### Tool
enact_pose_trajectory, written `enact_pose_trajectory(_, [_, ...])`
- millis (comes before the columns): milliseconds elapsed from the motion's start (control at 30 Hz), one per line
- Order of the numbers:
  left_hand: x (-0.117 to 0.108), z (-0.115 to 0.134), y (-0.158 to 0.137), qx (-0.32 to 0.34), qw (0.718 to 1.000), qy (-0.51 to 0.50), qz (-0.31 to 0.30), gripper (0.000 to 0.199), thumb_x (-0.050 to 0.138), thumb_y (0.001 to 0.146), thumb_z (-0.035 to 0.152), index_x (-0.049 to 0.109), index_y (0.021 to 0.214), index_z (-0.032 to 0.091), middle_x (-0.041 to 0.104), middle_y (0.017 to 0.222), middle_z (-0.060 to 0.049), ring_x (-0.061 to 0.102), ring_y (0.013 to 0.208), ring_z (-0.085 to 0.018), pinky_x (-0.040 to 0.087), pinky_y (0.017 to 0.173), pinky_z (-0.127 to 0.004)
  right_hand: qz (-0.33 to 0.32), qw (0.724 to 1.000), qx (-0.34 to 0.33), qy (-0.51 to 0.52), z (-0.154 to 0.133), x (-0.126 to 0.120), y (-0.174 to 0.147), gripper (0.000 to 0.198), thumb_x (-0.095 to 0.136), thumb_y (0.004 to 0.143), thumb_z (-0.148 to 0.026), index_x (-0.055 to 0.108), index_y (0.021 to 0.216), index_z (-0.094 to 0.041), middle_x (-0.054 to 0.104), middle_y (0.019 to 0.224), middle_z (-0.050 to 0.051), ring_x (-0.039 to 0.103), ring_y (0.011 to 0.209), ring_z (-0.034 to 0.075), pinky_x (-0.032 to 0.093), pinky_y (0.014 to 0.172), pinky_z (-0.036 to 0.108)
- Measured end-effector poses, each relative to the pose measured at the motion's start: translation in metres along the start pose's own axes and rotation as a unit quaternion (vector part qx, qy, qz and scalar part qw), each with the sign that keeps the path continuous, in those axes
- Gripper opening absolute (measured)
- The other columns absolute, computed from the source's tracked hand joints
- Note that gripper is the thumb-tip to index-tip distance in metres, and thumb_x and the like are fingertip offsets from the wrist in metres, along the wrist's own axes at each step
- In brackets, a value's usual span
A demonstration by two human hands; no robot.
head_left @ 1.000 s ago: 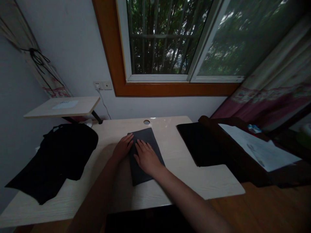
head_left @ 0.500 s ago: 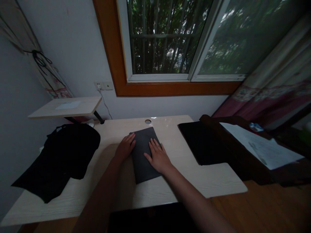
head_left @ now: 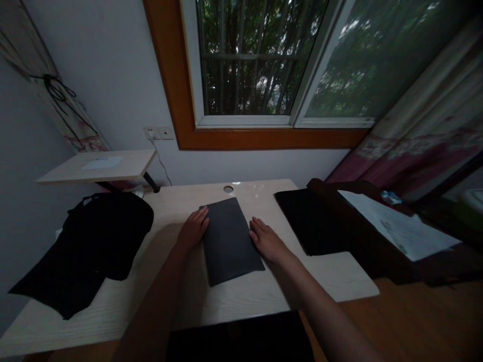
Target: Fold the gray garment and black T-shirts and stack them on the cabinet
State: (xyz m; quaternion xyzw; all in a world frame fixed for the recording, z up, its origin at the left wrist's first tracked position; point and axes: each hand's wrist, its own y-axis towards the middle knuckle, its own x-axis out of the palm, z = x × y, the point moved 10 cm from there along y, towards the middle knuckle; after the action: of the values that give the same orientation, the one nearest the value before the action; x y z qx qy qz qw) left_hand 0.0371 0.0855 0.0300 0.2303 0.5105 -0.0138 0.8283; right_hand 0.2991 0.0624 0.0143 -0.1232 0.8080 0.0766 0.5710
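Observation:
A dark grey piece of folded cloth [head_left: 230,241] lies flat on the pale wooden desk [head_left: 234,301], shaped into a neat rectangle. My left hand [head_left: 193,229] rests along its left edge near the far corner, fingers stretched out onto the fabric. On the other side, my right hand [head_left: 266,240] lies at the right edge with fingers extended, the fingertips beside or just touching the border. Neither hand grips the cloth.
A black garment [head_left: 101,236] is spread at the desk's left, below a small raised shelf [head_left: 98,168]. To the right lies a flat black piece [head_left: 315,221]. Beyond it, paper sheets [head_left: 396,221] rest on dark furniture. A cable [head_left: 162,163] hangs from the wall socket.
My right hand has slid off the middle of the cloth to its right edge, uncovering the surface. My left hand stays at the left edge.

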Motion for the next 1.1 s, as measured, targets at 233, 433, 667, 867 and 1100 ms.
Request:
enact_pose_trajectory(233, [0.002, -0.002, -0.001, -0.005, 1.0, -0.006, -0.004, 0.05, 0.034, 0.104, 0.039, 0.05, 0.146, 0.017, 0.051, 0.153, -0.009, 0.047, 0.14, -0.022, 0.035, 0.121, -0.043, 0.105, 0.989, -0.105, -0.016, -0.079, -0.032, 0.034, 0.055, 0.031, 0.104, -0.033, 0.042, 0.152, -0.008, 0.035, 0.161, 0.015, 0.027, 0.152, 0.026, 0.024, 0.124, 0.045])
enact_pose_trajectory(433, [0.007, -0.004, 0.0, -0.001, 1.0, 0.002, -0.011, 0.048, 0.035, 0.103, 0.036, 0.051, 0.145, 0.018, 0.051, 0.153, -0.009, 0.047, 0.14, -0.023, 0.036, 0.121, -0.045, 0.045, 0.982, -0.177, -0.041, -0.125, 0.006, 0.072, 0.057, 0.034, 0.104, -0.041, 0.043, 0.152, -0.012, 0.034, 0.162, 0.012, 0.027, 0.152, 0.023, 0.02, 0.125, 0.045])
enact_pose_trajectory(667, [0.005, -0.002, 0.0, -0.006, 1.0, 0.008, -0.012, 0.048, 0.035, 0.104, 0.036, 0.051, 0.146, 0.02, 0.05, 0.153, -0.008, 0.046, 0.141, -0.023, 0.035, 0.121, -0.046, 0.01, 0.987, -0.152, -0.047, -0.106, 0.018, 0.106, 0.068, 0.026, 0.104, -0.054, 0.037, 0.155, -0.01, 0.029, 0.164, 0.014, 0.023, 0.154, 0.024, 0.012, 0.126, 0.044])
enact_pose_trajectory(867, [0.003, 0.001, 0.0, -0.011, 1.0, 0.013, -0.024, 0.05, 0.032, 0.104, 0.038, 0.05, 0.146, 0.017, 0.049, 0.154, -0.01, 0.046, 0.142, -0.023, 0.032, 0.122, -0.045, -0.007, 0.993, -0.115, -0.03, -0.081, 0.016, 0.119, 0.065, 0.022, 0.105, -0.052, 0.031, 0.158, -0.016, 0.018, 0.168, 0.009, 0.012, 0.156, 0.024, 0.011, 0.125, 0.05])
enact_pose_trajectory(1100, [0.003, -0.001, -0.001, -0.016, 1.0, 0.012, -0.023, 0.051, 0.031, 0.105, 0.041, 0.049, 0.147, 0.019, 0.049, 0.155, -0.007, 0.045, 0.142, -0.022, 0.032, 0.122, -0.044, -0.014, 0.998, -0.053, 0.036, -0.039, 0.017, 0.124, 0.065, 0.023, 0.106, -0.045, 0.025, 0.159, -0.009, 0.02, 0.167, 0.014, 0.019, 0.154, 0.026, 0.019, 0.124, 0.044])
